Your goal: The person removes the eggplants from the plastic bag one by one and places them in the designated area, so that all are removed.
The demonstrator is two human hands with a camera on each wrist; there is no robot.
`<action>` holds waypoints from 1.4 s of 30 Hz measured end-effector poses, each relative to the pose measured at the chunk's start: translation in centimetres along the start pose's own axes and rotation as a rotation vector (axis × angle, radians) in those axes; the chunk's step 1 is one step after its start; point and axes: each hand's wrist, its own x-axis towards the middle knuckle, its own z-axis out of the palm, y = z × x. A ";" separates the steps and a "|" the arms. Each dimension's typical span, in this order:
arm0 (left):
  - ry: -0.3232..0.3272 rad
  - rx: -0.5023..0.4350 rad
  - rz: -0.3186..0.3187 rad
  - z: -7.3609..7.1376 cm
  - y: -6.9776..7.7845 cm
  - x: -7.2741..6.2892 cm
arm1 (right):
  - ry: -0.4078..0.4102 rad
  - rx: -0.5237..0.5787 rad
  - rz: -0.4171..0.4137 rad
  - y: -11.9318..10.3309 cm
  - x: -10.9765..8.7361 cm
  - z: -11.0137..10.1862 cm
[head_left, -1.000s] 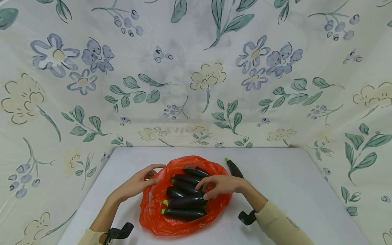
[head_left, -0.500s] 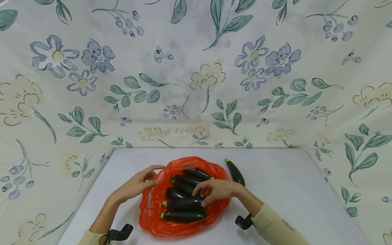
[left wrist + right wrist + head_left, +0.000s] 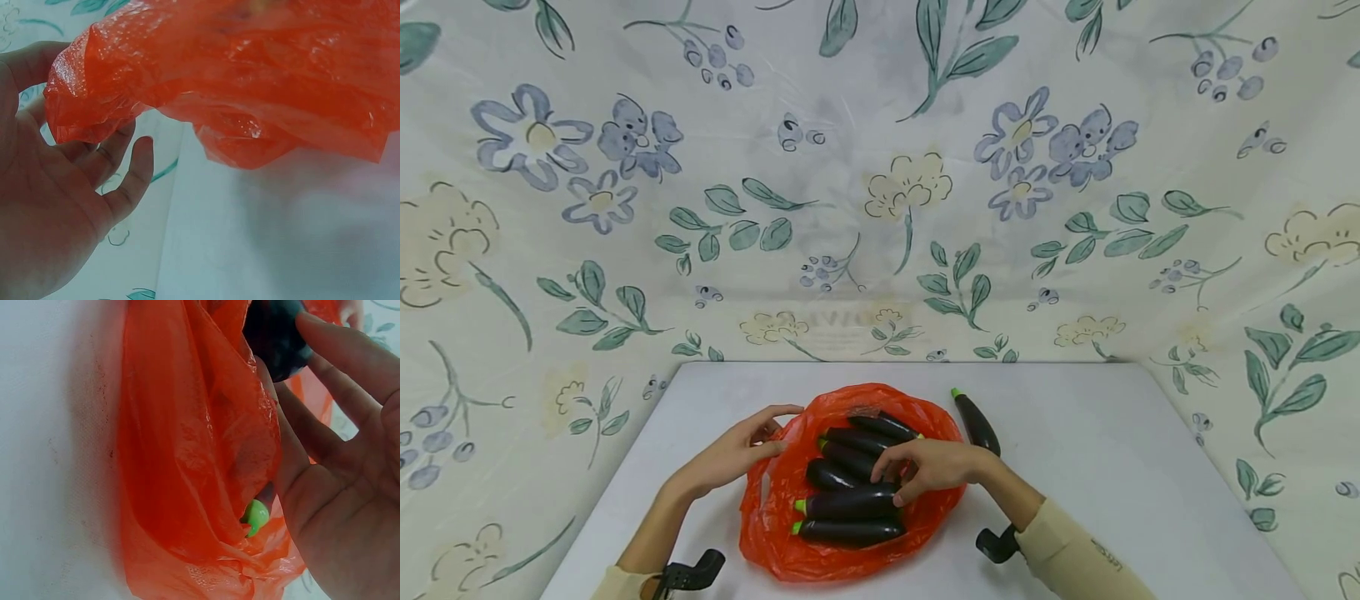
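From the head view I have the bag [image 3: 771, 546] on the desk [image 3: 1097, 475], short of its far edge and left of its middle, mouth up, with a row of eggplants inside. The one that matters is the eggplant [image 3: 850, 502] second from my side: its long axis runs roughly parallel to the desk's far edge, green end toward the left edge, blunt end toward the right. My right hand [image 3: 928, 465] is at that blunt end, so the eggplant lies to its left and the grip sits at one end rather than the middle. My left hand [image 3: 737, 450] is farther off, at the bag's left rim. A loose eggplant [image 3: 976, 423] lies outside the bag, just beyond my right hand, green end toward the far edge.

From the left wrist, I see my fingers taking hold of a fold of the bag, with one bent finger free of it; no eggplant shows clearly through the plastic.

From the right wrist, I see fingers on two sides of the dark blunt end, so I judge it pinched; its far part is out of sight. A green tip [image 3: 256, 515] peeks past the bag's rim, apart from that pinch.
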 end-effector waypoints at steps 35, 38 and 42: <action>0.013 -0.013 0.000 0.0 -0.1 0.1 | 0.007 0.089 0.016 0.3 -1.3 -0.7; 0.005 -0.021 0.010 -0.1 -0.1 0.1 | 0.006 0.088 0.003 0.3 -1.4 -0.8; -0.005 -0.032 0.015 -0.1 -0.1 0.1 | 0.017 0.071 -0.002 0.2 -1.6 -0.8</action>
